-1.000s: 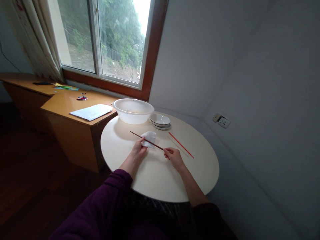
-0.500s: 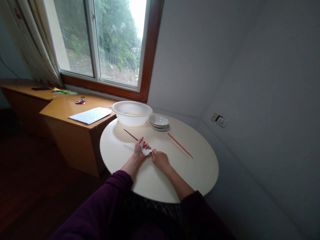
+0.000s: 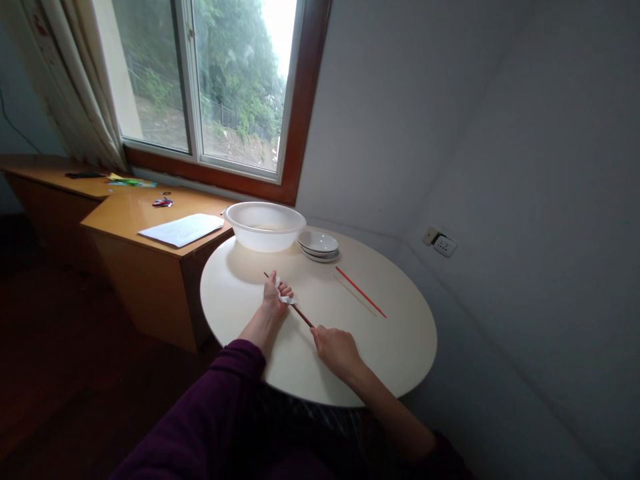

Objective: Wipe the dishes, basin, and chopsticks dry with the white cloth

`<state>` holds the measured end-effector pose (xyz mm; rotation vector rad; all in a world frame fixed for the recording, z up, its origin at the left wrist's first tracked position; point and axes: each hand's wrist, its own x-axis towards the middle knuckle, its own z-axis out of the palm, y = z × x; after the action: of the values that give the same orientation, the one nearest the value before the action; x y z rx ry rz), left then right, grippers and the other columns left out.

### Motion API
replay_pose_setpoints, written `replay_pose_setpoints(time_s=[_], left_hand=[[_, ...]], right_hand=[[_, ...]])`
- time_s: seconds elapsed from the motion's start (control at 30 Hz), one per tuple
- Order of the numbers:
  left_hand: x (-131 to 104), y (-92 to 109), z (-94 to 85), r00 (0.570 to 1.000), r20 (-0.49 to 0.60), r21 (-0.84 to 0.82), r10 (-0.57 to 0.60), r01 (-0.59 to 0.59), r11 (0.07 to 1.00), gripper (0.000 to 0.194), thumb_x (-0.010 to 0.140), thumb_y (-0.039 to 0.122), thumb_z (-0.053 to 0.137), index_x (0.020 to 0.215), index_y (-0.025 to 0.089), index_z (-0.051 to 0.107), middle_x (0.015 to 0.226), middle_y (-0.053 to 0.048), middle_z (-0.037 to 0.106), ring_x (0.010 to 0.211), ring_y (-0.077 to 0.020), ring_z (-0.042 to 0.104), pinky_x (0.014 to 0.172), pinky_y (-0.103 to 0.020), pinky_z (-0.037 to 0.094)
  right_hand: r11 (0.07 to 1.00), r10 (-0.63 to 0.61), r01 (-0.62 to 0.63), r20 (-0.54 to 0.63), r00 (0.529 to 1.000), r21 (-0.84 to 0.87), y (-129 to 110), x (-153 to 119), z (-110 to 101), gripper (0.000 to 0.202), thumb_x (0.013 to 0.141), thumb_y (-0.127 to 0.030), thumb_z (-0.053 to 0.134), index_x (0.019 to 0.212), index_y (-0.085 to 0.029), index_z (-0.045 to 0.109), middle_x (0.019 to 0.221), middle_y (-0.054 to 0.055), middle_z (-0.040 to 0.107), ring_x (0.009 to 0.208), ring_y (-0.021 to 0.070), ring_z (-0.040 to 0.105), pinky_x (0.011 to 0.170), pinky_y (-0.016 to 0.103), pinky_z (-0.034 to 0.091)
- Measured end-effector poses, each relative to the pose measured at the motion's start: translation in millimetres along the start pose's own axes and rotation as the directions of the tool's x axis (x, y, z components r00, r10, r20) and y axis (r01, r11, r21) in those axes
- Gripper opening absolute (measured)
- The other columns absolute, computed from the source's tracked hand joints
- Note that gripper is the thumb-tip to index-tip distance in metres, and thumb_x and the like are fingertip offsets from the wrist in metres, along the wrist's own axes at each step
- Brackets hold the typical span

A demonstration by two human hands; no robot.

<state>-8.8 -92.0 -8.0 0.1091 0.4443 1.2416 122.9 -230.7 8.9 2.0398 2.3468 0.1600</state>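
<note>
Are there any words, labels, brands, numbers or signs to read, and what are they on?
None can be read.
White paper on the desk: any writing is too faint to tell.
Colourful pieces: too small to tell.
Dark stick, red stick: any marking is too small to tell.
White basin, stacked dishes: no lettering shows.

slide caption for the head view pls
Left hand clasps crumpled white tissue around a slim dark-brown stick, right hand gripping its nearer end.

Grey wall (image 3: 395,100), brown-framed window (image 3: 235,80), wooden desk (image 3: 125,213), dark floor (image 3: 75,347).
</note>
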Motion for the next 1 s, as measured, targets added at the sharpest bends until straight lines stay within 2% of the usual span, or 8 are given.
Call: replay_pose_setpoints(time_s=[0.17, 0.37, 0.63, 0.83, 1.0], left_hand=[[3, 1, -2.2, 1.0, -0.015, -0.019, 0.003, -0.004, 1.0, 0.047, 0.087, 0.047, 0.037, 0.054, 0.023, 0.014, 0.04, 0.011, 0.01, 0.027, -0.0052, 0.013, 0.03, -0.02, 0.01], [2, 1, -3.3, 1.0, -0.011, -0.032, 0.002, -0.003, 0.999, 0.045, 0.088, 0.044, 0.034, 0.054, 0.023, 0.014, 0.042, 0.011, 0.008, 0.028, -0.0054, 0.014, 0.031, -0.02, 0.009], [0, 4, -0.7, 1.0, 0.016, -0.04, -0.022, 0.023, 0.999, 0.04, 0.09, 0.03, 0.03, 0.054, 0.023, 0.014, 0.042, 0.01, 0.011, 0.028, -0.005, 0.016, 0.03, -0.018, 0.011], [-2, 7, 0.3, 0.999, 0.037, -0.021, -0.026, 0.027, 0.999, 0.042, 0.091, 0.029, 0.031, 0.053, 0.022, 0.015, 0.042, 0.01, 0.009, 0.029, -0.0049, 0.015, 0.03, -0.018, 0.011], [-5, 5, 2.7, 0.999, 0.04, 0.029, -0.02, 0.019, 0.999, 0.041, 0.091, 0.029, 0.029, 0.053, 0.022, 0.016, 0.042, 0.01, 0.01, 0.029, -0.0045, 0.016, 0.03, -0.017, 0.012]], right_hand=[[0.999, 0.021, -0.02, 0.034, 0.999, -0.051, 12, -35, -9, 0.034, 0.095, -0.028, 0.031, 0.087, -0.017, 0.062, 0.072, 0.01, 0.07, 0.066, 0.023, 0.068, 0.053, 0.026, 0.04], [0.992, -0.011, 0.01, -0.004, 1.0, -0.124, 14, -54, -17, 0.033, 0.095, -0.027, 0.031, 0.082, -0.017, 0.06, 0.064, 0.008, 0.068, 0.059, 0.0206, 0.067, 0.048, 0.024, 0.034], [0.986, -0.079, 0.063, -0.106, 0.991, -0.154, 14, -65, -34, 0.031, 0.094, -0.029, 0.035, 0.073, -0.017, 0.055, 0.053, 0.006, 0.063, 0.047, 0.0152, 0.062, 0.045, 0.022, 0.026], [0.969, -0.139, 0.109, -0.123, 0.983, -0.223, 12, -69, -59, 0.032, 0.092, -0.029, 0.037, 0.069, -0.018, 0.055, 0.049, 0.006, 0.062, 0.045, 0.017, 0.061, 0.043, 0.027, 0.014], [0.963, -0.134, 0.099, -0.128, 0.983, -0.249, 10, -69, -73, 0.034, 0.092, -0.031, 0.037, 0.067, -0.018, 0.056, 0.048, 0.006, 0.062, 0.043, 0.0172, 0.059, 0.043, 0.028, 0.012]])
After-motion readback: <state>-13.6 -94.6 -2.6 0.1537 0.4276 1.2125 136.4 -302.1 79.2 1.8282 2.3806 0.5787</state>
